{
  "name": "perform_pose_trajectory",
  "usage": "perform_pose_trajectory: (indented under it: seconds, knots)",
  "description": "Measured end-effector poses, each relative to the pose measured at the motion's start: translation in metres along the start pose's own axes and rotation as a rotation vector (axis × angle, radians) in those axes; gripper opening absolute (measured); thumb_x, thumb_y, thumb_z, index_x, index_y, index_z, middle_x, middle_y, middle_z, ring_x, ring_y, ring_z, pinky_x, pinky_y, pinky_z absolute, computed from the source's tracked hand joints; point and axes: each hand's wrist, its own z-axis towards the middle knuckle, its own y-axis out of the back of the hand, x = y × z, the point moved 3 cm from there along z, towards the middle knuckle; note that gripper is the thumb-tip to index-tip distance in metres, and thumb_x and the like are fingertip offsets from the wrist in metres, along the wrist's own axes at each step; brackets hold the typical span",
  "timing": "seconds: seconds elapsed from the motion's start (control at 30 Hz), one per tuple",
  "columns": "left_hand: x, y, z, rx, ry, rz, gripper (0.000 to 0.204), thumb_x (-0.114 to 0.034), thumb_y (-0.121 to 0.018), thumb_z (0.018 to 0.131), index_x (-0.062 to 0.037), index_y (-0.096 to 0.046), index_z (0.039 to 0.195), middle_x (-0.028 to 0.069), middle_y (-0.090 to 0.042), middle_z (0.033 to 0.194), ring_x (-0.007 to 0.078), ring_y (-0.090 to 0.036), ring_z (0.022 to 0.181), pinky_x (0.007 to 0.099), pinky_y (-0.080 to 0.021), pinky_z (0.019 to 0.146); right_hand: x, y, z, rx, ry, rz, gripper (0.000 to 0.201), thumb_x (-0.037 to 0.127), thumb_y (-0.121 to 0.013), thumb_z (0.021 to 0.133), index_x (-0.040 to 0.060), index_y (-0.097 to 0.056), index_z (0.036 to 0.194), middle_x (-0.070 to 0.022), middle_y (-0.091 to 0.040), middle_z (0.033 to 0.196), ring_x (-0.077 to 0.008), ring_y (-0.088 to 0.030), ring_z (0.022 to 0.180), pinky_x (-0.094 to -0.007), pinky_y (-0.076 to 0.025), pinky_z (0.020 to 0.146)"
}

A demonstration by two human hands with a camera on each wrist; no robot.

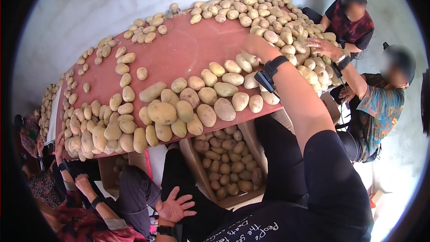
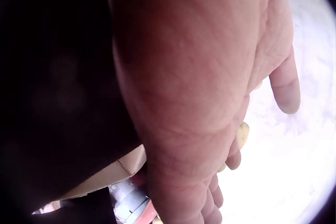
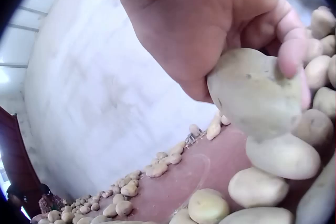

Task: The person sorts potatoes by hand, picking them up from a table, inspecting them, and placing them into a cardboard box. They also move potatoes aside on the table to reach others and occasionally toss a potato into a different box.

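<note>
White lettering (image 1: 269,228) is running across the wearer's dark shirt (image 1: 322,217), below the cardboard box (image 1: 244,199) — "People" and "The see" are showing — while the other words are staying unclear.

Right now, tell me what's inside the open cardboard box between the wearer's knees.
The cardboard box holds a pile of potatoes. Only the uppermost show; they cover whatever lies beneath, including the bottom, and the red tabletop hides the far end.

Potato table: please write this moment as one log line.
right hand: grips potato; left hand: empty, palm visible; red table: potatoes spread; cardboard box: potatoes inside
</note>
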Motion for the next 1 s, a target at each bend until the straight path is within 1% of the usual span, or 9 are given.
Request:
perform_pose_trajectory:
  seconds: [0.07, 0.17, 0.27, 0.57, 0.73, 0.8, 0.87, 0.9, 1.0]
  knots:
    - [-0.001, 0.0, 0.0, 0.002, 0.0, 0.006, 0.078, -0.057, -0.051, 0.092, -0.0246, -0.017, 0.154, 0.0287, -0.02, 0.154, 0.0493, -0.025, 0.14, 0.0707, -0.022, 0.108, -0.013, -0.017, 0.043, -0.258, 0.223, -0.04, 0.039, 0.033, -0.055, 0.092, -0.0017, -0.065, 0.107, -0.021, -0.067, 0.101, -0.0341, -0.067, 0.08, -0.0406, -0.053, 0.075]
    - [-0.001, 0.0, -0.001, 0.011, -0.009, 0.01, 0.078, -0.057, -0.05, 0.093, -0.0245, -0.016, 0.154, 0.0287, -0.019, 0.154, 0.0493, -0.024, 0.14, 0.0709, -0.022, 0.107, 0.002, -0.034, 0.047, -0.149, 0.192, 0.191, 0.034, 0.03, -0.054, 0.09, 0.0048, -0.07, 0.104, -0.0179, -0.069, 0.101, -0.0345, -0.065, 0.094, -0.0432, -0.05, 0.084]
    - [0.0, 0.0, -0.002, 0.018, -0.015, 0.009, 0.078, -0.057, -0.049, 0.093, -0.0239, -0.015, 0.155, 0.029, -0.019, 0.154, 0.0496, -0.024, 0.14, 0.0711, -0.022, 0.107, 0.002, -0.067, 0.07, -0.038, 0.288, -0.199, 0.036, 0.029, -0.057, 0.089, 0.0067, -0.064, 0.117, -0.0186, -0.066, 0.112, -0.0342, -0.062, 0.103, -0.0421, -0.048, 0.09]
    - [-0.001, -0.002, 0.001, 0.04, -0.042, 0.01, 0.081, -0.056, -0.051, 0.092, -0.0197, -0.014, 0.155, 0.0311, -0.021, 0.153, 0.0502, -0.026, 0.139, 0.0704, -0.024, 0.106, 0.006, -0.075, 0.056, 0.007, 0.45, -0.197, 0.034, 0.026, -0.058, 0.086, 0.0066, -0.065, 0.113, -0.0178, -0.067, 0.109, -0.0349, -0.063, 0.101, -0.0431, -0.048, 0.088]
    - [0.0, -0.004, 0.003, 0.03, -0.043, 0.034, 0.081, -0.056, -0.051, 0.093, -0.0196, -0.014, 0.155, 0.0315, -0.023, 0.152, 0.0501, -0.027, 0.139, 0.0704, -0.026, 0.106, 0.052, -0.061, -0.098, -0.04, 0.716, 0.02, 0.024, 0.022, -0.057, 0.088, 0.0061, -0.068, 0.102, -0.0158, -0.069, 0.096, -0.0327, -0.066, 0.088, -0.0414, -0.051, 0.077]
    - [0.0, -0.003, 0.002, 0.021, -0.04, 0.041, 0.081, -0.056, -0.051, 0.093, -0.0196, -0.014, 0.155, 0.0315, -0.023, 0.152, 0.0499, -0.028, 0.138, 0.0705, -0.027, 0.105, 0.048, -0.098, -0.144, 0.226, 0.948, 0.13, 0.019, 0.023, -0.057, 0.088, 0.0082, -0.068, 0.095, -0.0125, -0.067, 0.086, -0.0291, -0.065, 0.082, -0.0382, -0.051, 0.074]
    - [-0.001, -0.003, 0.004, 0.015, -0.034, 0.057, 0.081, -0.056, -0.052, 0.093, -0.0197, -0.015, 0.154, 0.0315, -0.023, 0.152, 0.0496, -0.029, 0.138, 0.0705, -0.028, 0.105, 0.037, -0.146, -0.181, 0.559, 0.806, 0.101, 0.024, 0.027, -0.056, 0.089, 0.0068, -0.069, 0.092, -0.0129, -0.067, 0.083, -0.03, -0.064, 0.08, -0.041, -0.051, 0.072]
    - [0.0, -0.004, 0.004, 0.012, -0.035, 0.055, 0.081, -0.056, -0.052, 0.093, -0.0197, -0.015, 0.154, 0.0314, -0.023, 0.152, 0.0496, -0.029, 0.138, 0.0705, -0.028, 0.105, 0.027, -0.182, -0.188, 0.692, 0.728, -0.101, 0.028, 0.03, -0.057, 0.089, 0.0054, -0.071, 0.089, -0.015, -0.069, 0.087, -0.0321, -0.065, 0.08, -0.0433, -0.051, 0.071]
    - [0.0, -0.004, 0.007, 0.01, -0.026, 0.054, 0.081, -0.055, -0.053, 0.092, -0.0197, -0.015, 0.154, 0.0306, -0.023, 0.152, 0.0493, -0.028, 0.138, 0.0704, -0.028, 0.105, -0.026, -0.273, -0.217, 0.772, 0.69, -0.492, 0.021, 0.019, -0.061, 0.081, 0.0078, -0.074, 0.094, -0.0144, -0.071, 0.095, -0.0309, -0.069, 0.085, -0.0421, -0.054, 0.069]
